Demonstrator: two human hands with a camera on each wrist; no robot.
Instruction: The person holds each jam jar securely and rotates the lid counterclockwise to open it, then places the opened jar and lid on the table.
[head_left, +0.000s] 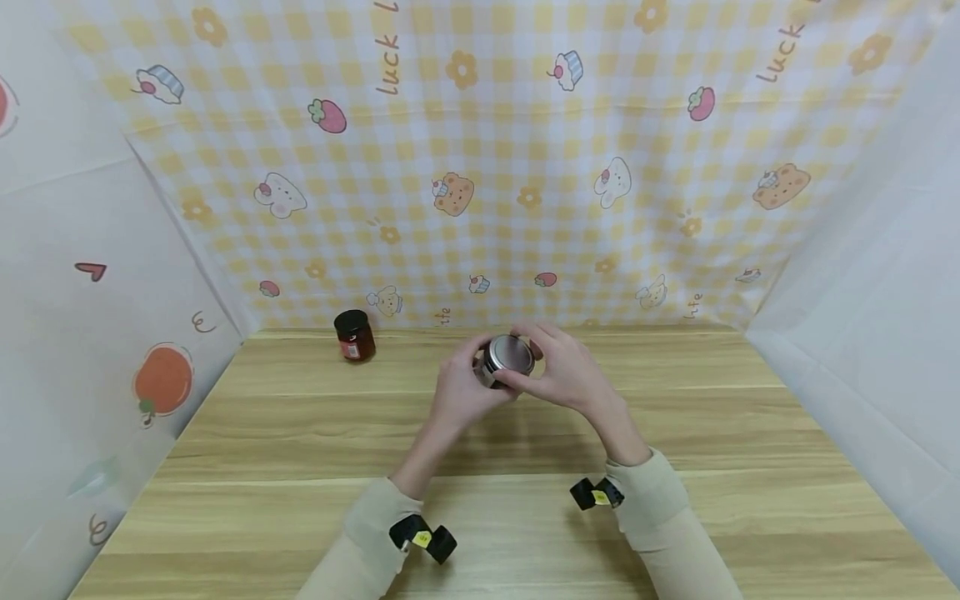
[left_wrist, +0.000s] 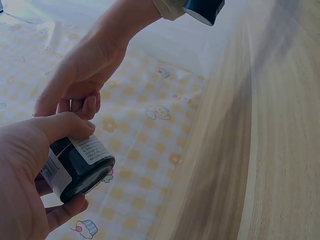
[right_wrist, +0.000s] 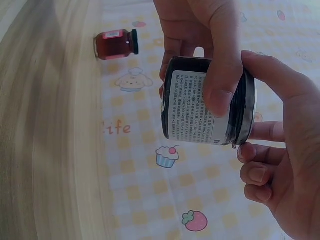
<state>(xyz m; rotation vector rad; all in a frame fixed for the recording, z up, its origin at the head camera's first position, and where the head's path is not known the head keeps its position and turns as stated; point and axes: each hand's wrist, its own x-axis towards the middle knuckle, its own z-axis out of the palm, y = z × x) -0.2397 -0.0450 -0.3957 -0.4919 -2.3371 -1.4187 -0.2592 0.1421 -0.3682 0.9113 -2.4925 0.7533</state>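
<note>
A small dark jar (head_left: 489, 373) with a white printed label is held tilted above the table, its silver lid (head_left: 513, 354) facing up toward the head camera. My left hand (head_left: 463, 385) grips the jar's body, thumb across the label in the right wrist view. With thumb and fingers, my right hand (head_left: 567, 371) pinches the lid's rim from the other side. In the left wrist view the jar's base (left_wrist: 90, 179) shows below the left thumb. The right wrist view shows the label (right_wrist: 192, 107) from close up, full of small print.
At the back left of the wooden table (head_left: 315, 450) stands a second jar (head_left: 356, 340), with reddish contents and a black lid. A yellow checked cloth (head_left: 510, 233) hangs behind the table, and pale sheets flank both sides.
</note>
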